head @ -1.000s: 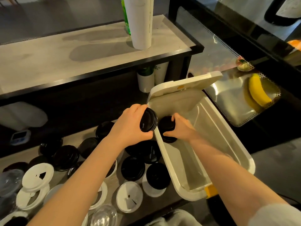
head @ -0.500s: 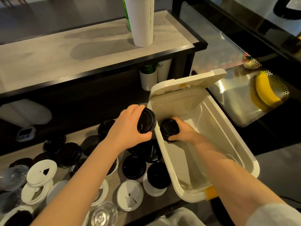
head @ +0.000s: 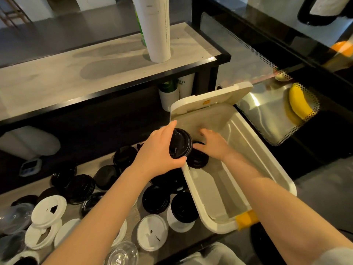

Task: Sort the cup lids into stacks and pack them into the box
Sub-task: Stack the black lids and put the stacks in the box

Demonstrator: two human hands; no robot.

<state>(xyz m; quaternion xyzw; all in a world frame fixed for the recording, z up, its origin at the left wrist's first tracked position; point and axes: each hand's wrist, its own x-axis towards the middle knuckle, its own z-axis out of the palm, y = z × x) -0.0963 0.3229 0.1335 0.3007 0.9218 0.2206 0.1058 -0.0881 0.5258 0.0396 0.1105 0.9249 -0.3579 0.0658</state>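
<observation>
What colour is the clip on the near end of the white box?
The clip is yellow-orange against the box; the head view, the only one, shows it clearly.

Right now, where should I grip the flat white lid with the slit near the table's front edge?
I'd pinch the white lid by its rim, from above on the near side. It lies flat on the table, so only the thin edge gives purchase, and a black-topped stack crowds its far right.
</observation>
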